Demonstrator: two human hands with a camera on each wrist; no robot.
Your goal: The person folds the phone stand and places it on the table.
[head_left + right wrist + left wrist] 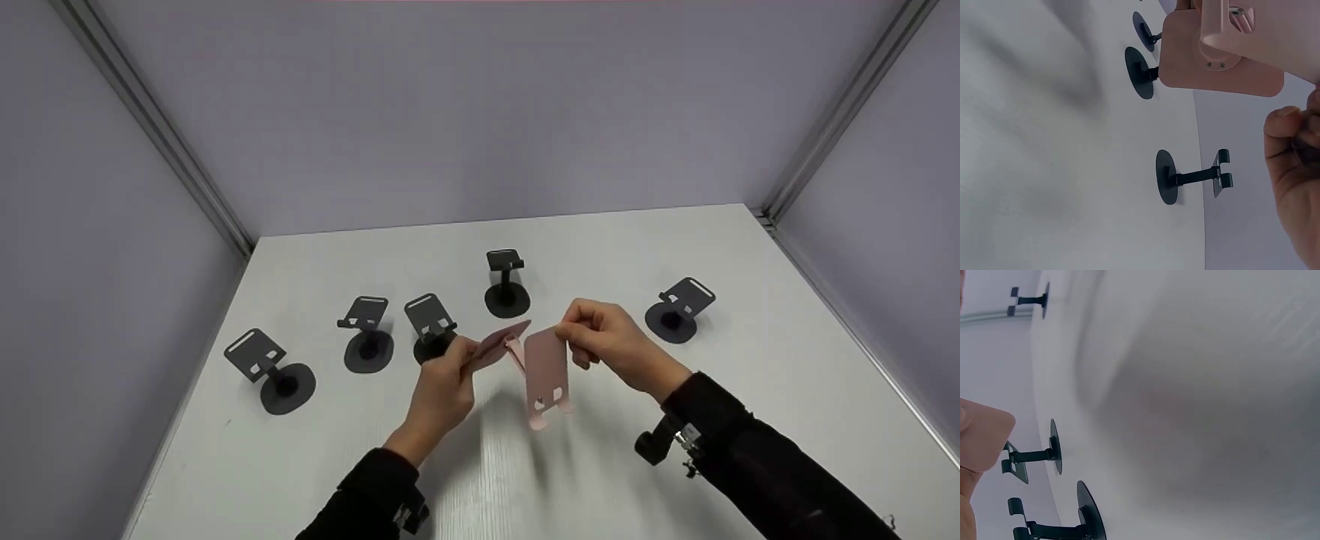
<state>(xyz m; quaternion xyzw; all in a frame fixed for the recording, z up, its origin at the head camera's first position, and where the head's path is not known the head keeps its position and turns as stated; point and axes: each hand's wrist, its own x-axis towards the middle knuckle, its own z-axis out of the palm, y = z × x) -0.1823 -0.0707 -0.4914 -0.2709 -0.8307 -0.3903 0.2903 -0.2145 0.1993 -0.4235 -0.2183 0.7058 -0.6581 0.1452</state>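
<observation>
Both hands hold a pink folding phone stand (529, 360) above the middle of the white table (750, 375). My left hand (442, 386) grips its base plate (501, 341) from the left. My right hand (611, 337) pinches the top edge of its cradle plate (545, 375), which hangs down with its hooks at the bottom. In the right wrist view the pink stand (1219, 62) fills the top, with my right hand's fingers (1294, 169) beside it. In the left wrist view only a corner of the pink base plate (985, 439) and a bit of my hand show.
Several black phone stands rest on the table: far left (268, 371), two left of centre (367, 334) (429, 324), one behind the hands (506, 283), one on the right (679, 307). Grey walls enclose the table on three sides.
</observation>
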